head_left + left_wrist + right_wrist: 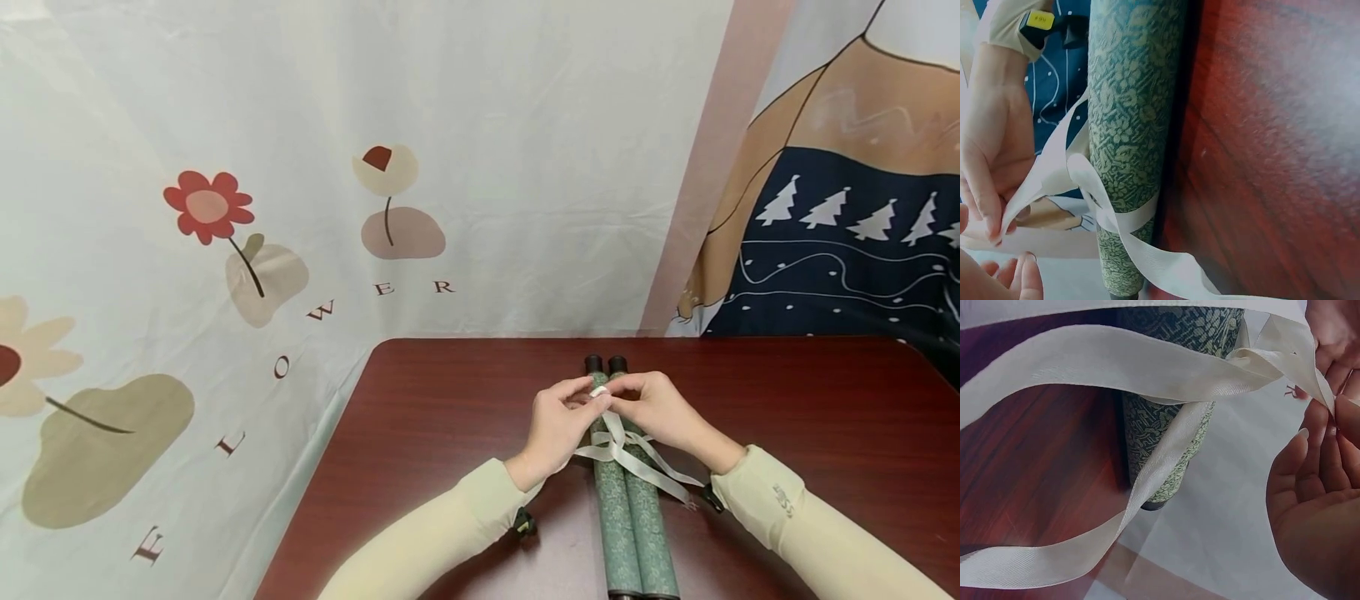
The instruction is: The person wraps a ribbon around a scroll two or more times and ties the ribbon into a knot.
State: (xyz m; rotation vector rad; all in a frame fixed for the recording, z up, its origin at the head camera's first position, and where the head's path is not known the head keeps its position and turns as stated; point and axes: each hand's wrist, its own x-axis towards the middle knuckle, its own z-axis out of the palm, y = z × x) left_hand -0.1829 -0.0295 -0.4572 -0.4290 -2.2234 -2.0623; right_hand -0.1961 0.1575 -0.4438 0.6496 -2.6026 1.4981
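Observation:
Two green patterned scrolls (626, 517) with dark end knobs lie side by side on the table, pointing away from me. A cream ribbon (1054, 169) passes around them and crosses over itself on top, its loose tails hanging to the sides. Above the crossing, my right hand (663, 408) pinches a raised length of ribbon between thumb and fingers. Fingertips nearly meeting it, my left hand (558, 425) holds a white bit of the same ribbon between thumb and forefinger. The left wrist view cuts off part of that hand, and the exact grip is partly hidden.
The scrolls lie on a dark red wooden table (450, 417). Behind it hangs a pale printed cloth (525, 167) with flowers and letters. Each wrist carries a small dark device (525, 522) below the sleeve. One frayed ribbon tail (678, 492) lies toward the right.

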